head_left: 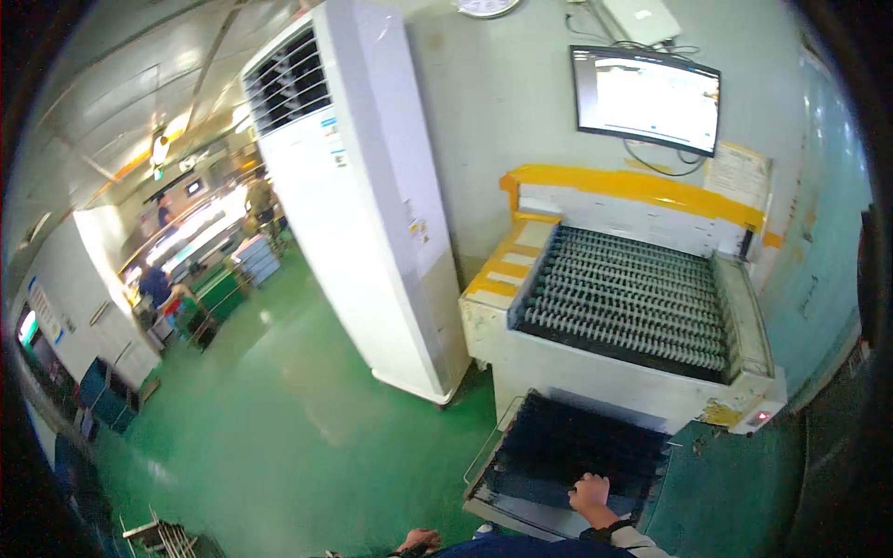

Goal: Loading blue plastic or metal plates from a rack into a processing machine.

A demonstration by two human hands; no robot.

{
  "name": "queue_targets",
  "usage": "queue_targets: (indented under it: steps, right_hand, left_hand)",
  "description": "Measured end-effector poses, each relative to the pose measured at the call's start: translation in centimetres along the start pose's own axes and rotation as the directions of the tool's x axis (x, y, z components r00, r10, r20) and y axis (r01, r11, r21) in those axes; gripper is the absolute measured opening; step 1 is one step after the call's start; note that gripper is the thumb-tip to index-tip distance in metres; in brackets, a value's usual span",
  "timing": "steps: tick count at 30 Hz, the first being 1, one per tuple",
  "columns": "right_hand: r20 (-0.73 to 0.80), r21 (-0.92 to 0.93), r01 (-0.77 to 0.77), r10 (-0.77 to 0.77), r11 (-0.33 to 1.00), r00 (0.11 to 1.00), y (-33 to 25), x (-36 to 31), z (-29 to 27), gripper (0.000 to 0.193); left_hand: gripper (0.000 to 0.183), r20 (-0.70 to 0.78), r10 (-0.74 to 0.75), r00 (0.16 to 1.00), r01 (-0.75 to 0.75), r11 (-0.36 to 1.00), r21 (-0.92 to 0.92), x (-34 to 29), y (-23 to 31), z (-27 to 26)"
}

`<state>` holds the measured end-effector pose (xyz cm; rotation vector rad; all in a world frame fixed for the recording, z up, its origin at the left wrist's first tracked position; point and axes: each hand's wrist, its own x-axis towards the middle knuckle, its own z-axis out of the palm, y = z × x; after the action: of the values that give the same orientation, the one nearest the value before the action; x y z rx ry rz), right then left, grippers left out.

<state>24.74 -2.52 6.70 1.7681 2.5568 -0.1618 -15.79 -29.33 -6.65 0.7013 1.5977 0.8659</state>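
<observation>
My right hand (591, 492) is at the near part of a dark rack (558, 446), its fingers curled down against the black, finely ridged surface. Whatever is between those fingers is too dark to make out. The rack rests on a low frame with a pale front edge (521, 511) and a thin metal rail at its left side. At the lower edge, left of the rack, my left hand (420, 538) is partly in view with its fingers curled in; nothing shows in it. A dark band circles my right wrist.
Beyond the rack stands a white conveyor machine (595, 363) with rows of rollers (623, 298) and yellow tape. A monitor (646, 98) hangs above it. A tall white air conditioner (363, 214) stands left of it. Crates (219, 293) and people are farther back; a metal rack (160, 538) is lower left.
</observation>
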Motion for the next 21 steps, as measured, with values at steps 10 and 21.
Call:
queue_targets:
  steps: [10, 21]
  right_hand:
    - [0.032, 0.034, -0.006, 0.005, 0.999, 0.999, 0.6, -0.5, -0.3, 0.027]
    - [0.08, 0.039, 0.01, -0.013, 0.999, 0.997, 0.3, -0.5, -0.9, 0.029]
  left_hand:
    - [0.026, -0.283, -0.271, 0.92, 0.335, 0.919, 0.208, -0.1, 3.7, 1.5]
    - [0.023, -0.097, -0.286, 0.953, 0.289, 0.957, 0.013, -0.5, 4.7, 0.7]
